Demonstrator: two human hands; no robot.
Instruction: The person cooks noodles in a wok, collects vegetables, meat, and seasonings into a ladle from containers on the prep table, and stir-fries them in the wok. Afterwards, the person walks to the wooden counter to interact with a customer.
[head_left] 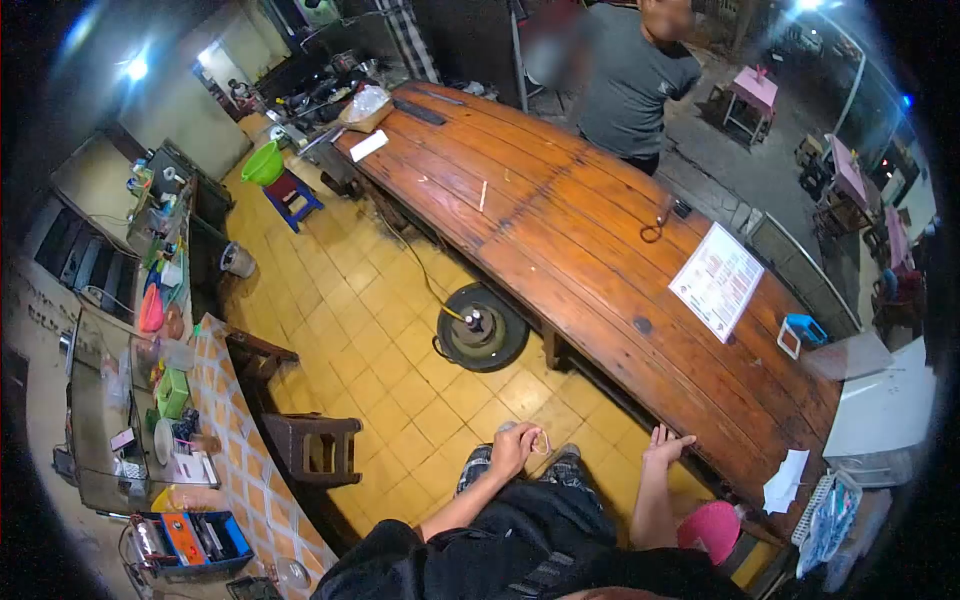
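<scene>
My left hand (515, 449) is raised in front of my lap, its fingers closed on a small thin pale loop (541, 441) that hangs at the fingertips. My right hand (667, 448) rests at the near edge of the long wooden table (560, 250), its fingers spread and nothing in them. A pink basket (710, 531) stands just below my right forearm. On the table lie a printed sheet (716, 281), a dark cord loop (651, 233) and a thin pale strip (484, 196).
A gas cylinder (478, 322) stands in a black round base on the tiled floor. A brown stool (315, 449) is at the left, by a tiled counter (235, 430). Across the table stands a person in grey (635, 85). A blue stool (294, 205) holds a green basin (263, 162).
</scene>
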